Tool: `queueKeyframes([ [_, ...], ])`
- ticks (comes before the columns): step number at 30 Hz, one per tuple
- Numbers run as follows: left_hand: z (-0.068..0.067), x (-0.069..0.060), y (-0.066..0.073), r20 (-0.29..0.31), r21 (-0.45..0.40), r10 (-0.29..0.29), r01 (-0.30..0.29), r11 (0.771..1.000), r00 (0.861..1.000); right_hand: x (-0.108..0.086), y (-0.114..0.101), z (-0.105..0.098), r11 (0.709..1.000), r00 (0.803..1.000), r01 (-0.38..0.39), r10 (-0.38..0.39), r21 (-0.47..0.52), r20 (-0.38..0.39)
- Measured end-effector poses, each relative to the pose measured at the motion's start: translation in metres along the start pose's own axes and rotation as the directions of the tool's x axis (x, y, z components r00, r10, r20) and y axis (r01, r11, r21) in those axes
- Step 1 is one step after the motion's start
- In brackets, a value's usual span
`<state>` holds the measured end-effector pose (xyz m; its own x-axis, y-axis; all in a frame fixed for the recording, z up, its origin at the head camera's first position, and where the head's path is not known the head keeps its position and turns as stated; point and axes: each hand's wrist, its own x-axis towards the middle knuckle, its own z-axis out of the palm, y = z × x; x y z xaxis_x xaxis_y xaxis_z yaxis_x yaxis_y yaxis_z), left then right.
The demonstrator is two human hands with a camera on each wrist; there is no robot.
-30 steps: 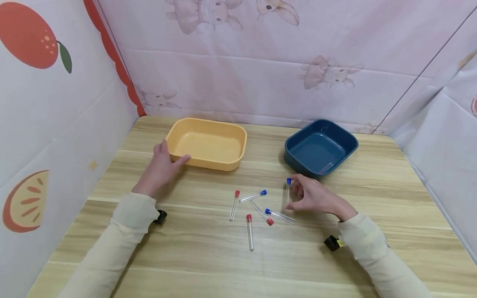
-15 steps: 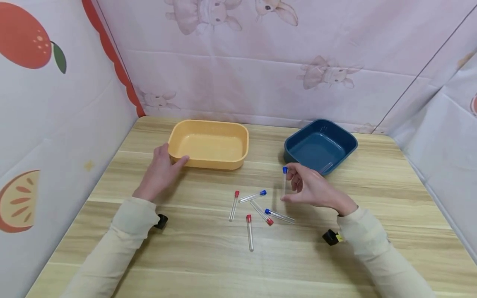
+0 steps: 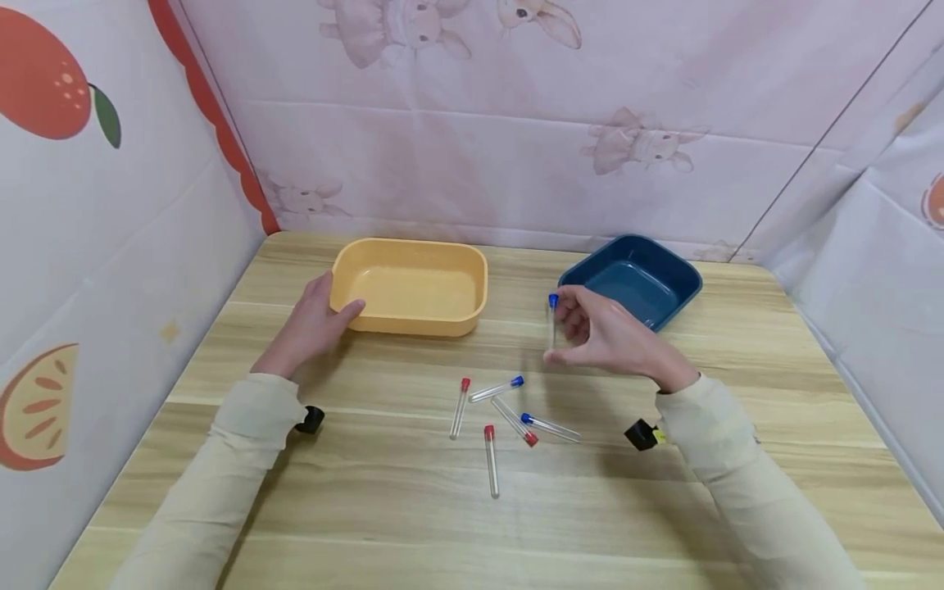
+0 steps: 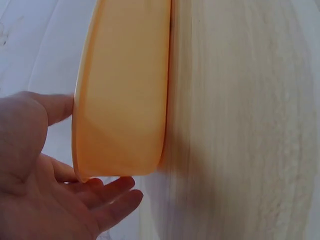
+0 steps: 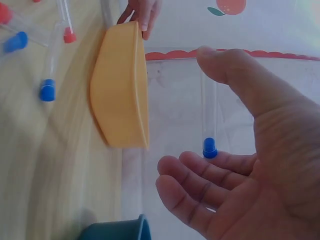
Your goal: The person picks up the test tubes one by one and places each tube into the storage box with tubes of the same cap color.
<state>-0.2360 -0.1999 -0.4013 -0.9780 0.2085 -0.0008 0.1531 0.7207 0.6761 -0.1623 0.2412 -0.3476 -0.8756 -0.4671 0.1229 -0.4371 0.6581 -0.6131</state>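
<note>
My right hand (image 3: 608,332) pinches a clear test tube (image 3: 552,324) lengthwise, thumb at the bottom end and fingertips at the blue cap. The tube is upright in the air, just left of the dark blue bin (image 3: 564,275). In the right wrist view, its blue cap (image 5: 210,148) rests against the fingers. My left hand (image 3: 306,324) grips the near left corner of the yellow bin (image 3: 420,326), thumb at the rim and fingers along the end wall. Several capped test tubes lie on the table, among them a red-capped tube (image 3: 492,463) and a blue-capped tube (image 3: 551,428).
Both bins stand at the back of the wooden table (image 3: 383,508), near the printed cloth wall (image 3: 442,172). Cloth walls also rise at the left and right. A black wrist camera (image 3: 642,435) sits under the right sleeve.
My right hand has lifted the blue-capped tube off the table and carried it away from me and slightly left. My left hand has stayed at the yellow bin, which has shifted only slightly.
</note>
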Motion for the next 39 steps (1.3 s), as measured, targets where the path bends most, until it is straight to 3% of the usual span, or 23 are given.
queueKeyframes([
  [18, -0.008, 0.006, -0.010, 0.101, -0.025, -0.028, 0.031, 0.999, 0.994, 0.049, -0.010, -0.007, 1.000, 1.000, -0.011, 0.010, 0.015, 0.024],
  [24, -0.006, 0.005, -0.011, 0.091, -0.063, 0.025, -0.020, 0.998, 0.996, 0.061, -0.012, -0.006, 0.999, 1.000, 0.002, -0.003, 0.040, 0.030],
  [39, 0.002, -0.028, 0.011, 0.107, -0.050, -0.017, 0.023, 0.998, 0.994, 0.082, -0.020, 0.004, 0.998, 0.998, 0.029, -0.033, 0.055, 0.059],
])
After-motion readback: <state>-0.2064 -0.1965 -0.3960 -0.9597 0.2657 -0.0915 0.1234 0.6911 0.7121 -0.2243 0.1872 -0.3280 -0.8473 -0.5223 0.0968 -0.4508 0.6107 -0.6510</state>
